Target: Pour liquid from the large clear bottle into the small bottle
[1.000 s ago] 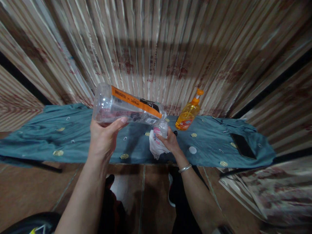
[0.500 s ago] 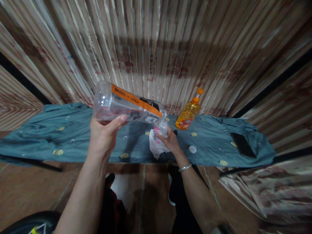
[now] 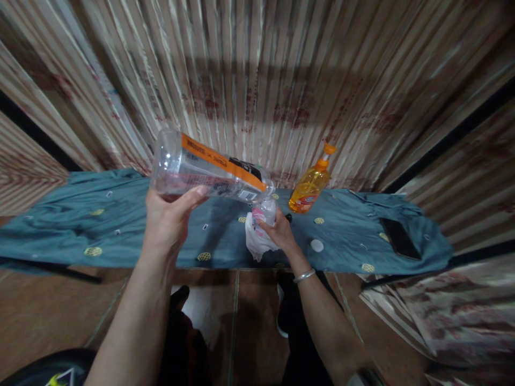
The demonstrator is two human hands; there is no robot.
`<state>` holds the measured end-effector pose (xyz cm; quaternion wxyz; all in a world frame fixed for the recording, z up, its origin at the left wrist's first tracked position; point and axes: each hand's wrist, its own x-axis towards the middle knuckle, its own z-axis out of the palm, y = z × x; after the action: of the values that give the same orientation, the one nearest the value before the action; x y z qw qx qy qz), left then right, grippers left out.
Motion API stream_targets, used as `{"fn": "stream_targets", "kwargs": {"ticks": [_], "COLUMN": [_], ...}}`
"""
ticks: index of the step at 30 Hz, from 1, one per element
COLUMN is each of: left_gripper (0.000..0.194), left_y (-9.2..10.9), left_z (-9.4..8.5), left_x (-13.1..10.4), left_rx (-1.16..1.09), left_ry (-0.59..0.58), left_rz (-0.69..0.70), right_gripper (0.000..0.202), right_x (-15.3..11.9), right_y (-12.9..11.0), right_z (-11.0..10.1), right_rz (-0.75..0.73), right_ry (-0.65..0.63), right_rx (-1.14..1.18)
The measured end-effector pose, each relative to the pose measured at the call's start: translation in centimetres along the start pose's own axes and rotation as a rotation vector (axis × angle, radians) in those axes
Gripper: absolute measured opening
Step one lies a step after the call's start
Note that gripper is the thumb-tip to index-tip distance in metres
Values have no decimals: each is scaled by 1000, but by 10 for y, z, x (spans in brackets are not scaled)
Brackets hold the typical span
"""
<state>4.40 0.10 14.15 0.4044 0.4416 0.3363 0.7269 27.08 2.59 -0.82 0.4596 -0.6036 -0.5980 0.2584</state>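
While the left hand (image 3: 168,212) grips the large clear bottle (image 3: 209,170), tilted left of centre, the right hand (image 3: 278,228) grips the small bottle (image 3: 264,209) just below its mouth; contact unclear. Pump bottle (image 3: 308,187) stands right of centre.

The left forearm (image 3: 134,305) slants up and forward, the left hand (image 3: 169,214) curled in a grip, thumb (image 3: 193,197) pointing right; the right forearm (image 3: 322,316) angles inward; the right hand (image 3: 279,230) grips too, slightly lower in view.

2 hands (image 3: 169,214) hold a large bottle (image 3: 211,169) tilted over a small bottle (image 3: 264,209).
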Motion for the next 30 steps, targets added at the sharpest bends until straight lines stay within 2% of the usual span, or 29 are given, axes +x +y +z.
{"fn": "stream_targets", "kwargs": {"ticks": [13,30], "left_gripper": [55,50], "left_y": [0,1], "left_z": [0,0], "left_x": [3,6], "left_rx": [8,20], "left_ry": [-5,-18], "left_rz": [12,20], "right_gripper": [54,53], "right_x": [-1,-1], "right_y": [-5,-5], "right_z": [-2,-2], "right_rz": [27,38], "right_ry": [-11,-11], "right_rx": [-24,-27]}}
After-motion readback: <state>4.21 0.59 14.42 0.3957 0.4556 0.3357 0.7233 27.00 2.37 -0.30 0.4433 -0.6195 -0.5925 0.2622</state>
